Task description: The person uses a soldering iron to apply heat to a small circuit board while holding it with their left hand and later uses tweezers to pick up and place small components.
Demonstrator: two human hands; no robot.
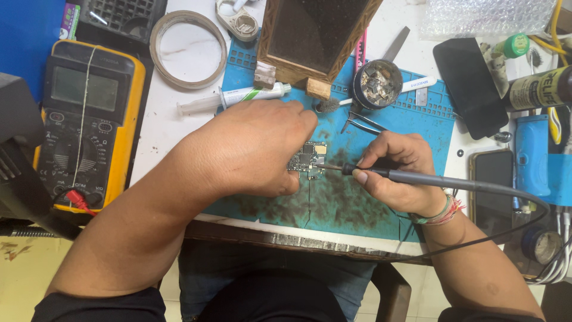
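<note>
A: Where does the 1 view sit?
B: On the person's head, facing steeply down onto the teal work mat [381, 206], close above both forearms.
A: And its lower edge?
B: Probably the person's lap, under the table edge [286, 238]

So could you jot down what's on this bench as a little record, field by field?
Left hand: left hand rests on the small circuit board, pinning it down
Right hand: right hand holds a soldering iron like a pen, tip at the board
Surface: stained blue work mat
Left of mat: yellow multimeter, roll of tape
Behind the hands: syringe, tweezers, round tin of bits
Right edge: two dark phones
</note>
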